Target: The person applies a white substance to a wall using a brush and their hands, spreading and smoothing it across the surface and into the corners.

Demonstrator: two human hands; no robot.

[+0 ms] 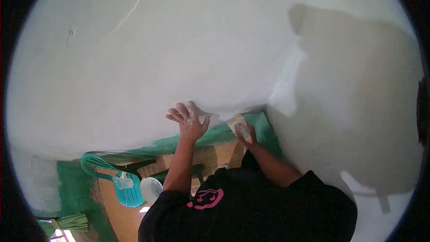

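1. Black shirt (268, 210) with a pink emblem is filling the near edge of the view. Both bare forearms are reaching away from it toward the wall.
2. Left hand (188, 123) is lying open with its fingers spread. Its palm is pressing flat against the white wall (179, 54), and it is grasping nothing.
3. Right hand (246, 134) is clenching round a small pale yellowish pad (236, 121). It is holding the pad against the wall just right of the left hand, near the inner corner where two walls are meeting. Whether the pad is sponge, cloth or abrasive paper I cannot tell.
4. Judging by the surfaces, most of the work is looking done, since white is covering nearly all of both walls. The pad is sitting at the lower edge of that white, where a green band (179, 143) is showing along the wall's foot and seems to be what is left. A thin crack (134, 6) is running across the white at the far left.
5. Farthest off, a floor of brownish tiles (219, 152) is lying below the band. A green plastic chair (132, 197) is standing on it at left, with a white bowl (151, 189) just beside the chair.
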